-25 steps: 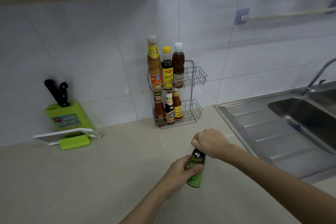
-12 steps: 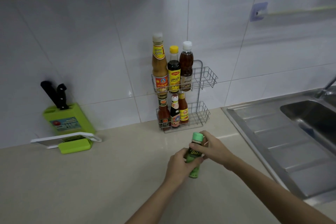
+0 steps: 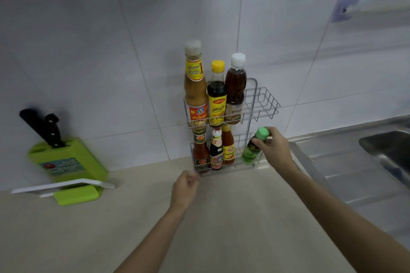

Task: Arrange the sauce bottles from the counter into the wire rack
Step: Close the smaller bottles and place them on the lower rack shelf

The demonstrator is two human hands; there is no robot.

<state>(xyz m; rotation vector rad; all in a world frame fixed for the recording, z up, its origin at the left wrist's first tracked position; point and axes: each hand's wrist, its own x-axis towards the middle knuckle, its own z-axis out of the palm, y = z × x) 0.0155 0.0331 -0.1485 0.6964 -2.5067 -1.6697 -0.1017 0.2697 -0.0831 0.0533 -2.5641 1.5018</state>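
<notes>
Six sauce bottles [image 3: 217,95] stand in the wire rack [image 3: 269,106], three on the top shelf and three on the bottom shelf, all pushed over to the left side. The rack sits on the surface [image 3: 221,217], right up against the white tiled wall [image 3: 88,51]. The right hand [image 3: 276,150] holds a small green bottle [image 3: 251,149] with a green cap, fingers wrapped around its upper part. This bottle is at the right end of the bottom shelf, just beside the three bottles there. It tips a little, with its cap leaning to the right. I cannot tell if its bottom rests on the shelf. The left hand [image 3: 185,188] holds nothing and its fingers are loosely curled. It hangs over the surface near the front left corner of the rack. Far to the left is a green knife block [image 3: 66,162] with two black knives [image 3: 47,127] in it. A metal sink [image 3: 355,173] is on the right.
</notes>
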